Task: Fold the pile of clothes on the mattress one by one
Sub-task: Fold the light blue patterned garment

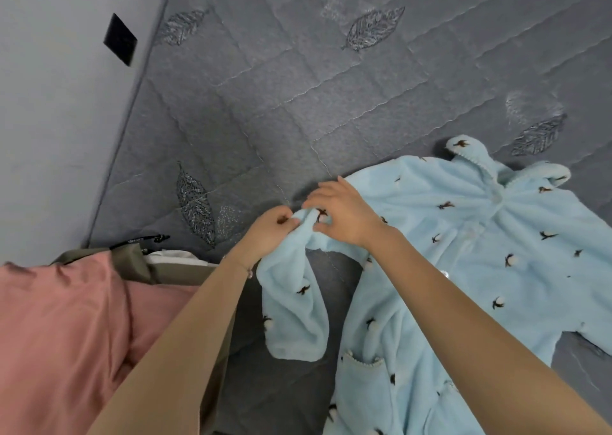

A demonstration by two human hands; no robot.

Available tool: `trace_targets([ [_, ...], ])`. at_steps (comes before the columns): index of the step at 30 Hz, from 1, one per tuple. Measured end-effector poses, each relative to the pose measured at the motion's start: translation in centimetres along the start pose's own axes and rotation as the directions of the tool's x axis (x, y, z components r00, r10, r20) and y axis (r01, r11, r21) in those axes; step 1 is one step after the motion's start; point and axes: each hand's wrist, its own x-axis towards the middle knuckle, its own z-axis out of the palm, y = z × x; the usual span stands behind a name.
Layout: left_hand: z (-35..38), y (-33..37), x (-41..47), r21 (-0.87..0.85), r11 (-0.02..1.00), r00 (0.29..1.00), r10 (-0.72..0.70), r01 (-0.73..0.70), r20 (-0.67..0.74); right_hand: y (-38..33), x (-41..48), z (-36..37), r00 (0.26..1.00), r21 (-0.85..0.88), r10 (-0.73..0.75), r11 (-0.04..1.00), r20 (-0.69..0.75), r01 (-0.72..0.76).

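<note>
The left hand (269, 232) and the right hand (342, 216) both pinch the sleeve (293, 305) of a fluffy blue pajama top (463, 255) lying on the grey mattress (298, 86).

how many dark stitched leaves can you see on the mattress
4 leaves: top left, top centre, lower left, far right. The blue garment may hide more.

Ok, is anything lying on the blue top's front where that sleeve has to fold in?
Nothing visible. The left hand and right hand pinch the sleeve; the top's front lies bare. The pile of clothes sits off to the left.
</note>
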Motion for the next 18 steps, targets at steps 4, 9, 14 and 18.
trace_targets([
  [4,-2.0,0.7,-0.2,-0.086,0.996,0.997,-0.003,-0.003,-0.072,-1.6,0.9,-0.4,0.990,0.183,0.015,0.983,-0.140,0.011],
  [9,-4.1,1.0,-0.8,-0.265,0.964,0.995,-0.047,0.022,-0.087,-2.8,1.7,-2.7,0.920,0.487,0.302,0.861,-0.251,-0.149],
  [14,-4.8,-0.7,-1.6,-0.124,0.986,0.968,-0.077,0.109,0.240,-3.1,2.6,-4.1,0.885,0.524,0.384,0.827,-0.264,-0.203],
  [18,-4.6,-2.4,-1.7,-0.084,0.992,0.969,-0.076,0.098,0.235,-2.9,2.5,-3.9,0.875,0.500,0.399,0.836,-0.275,-0.224],
])
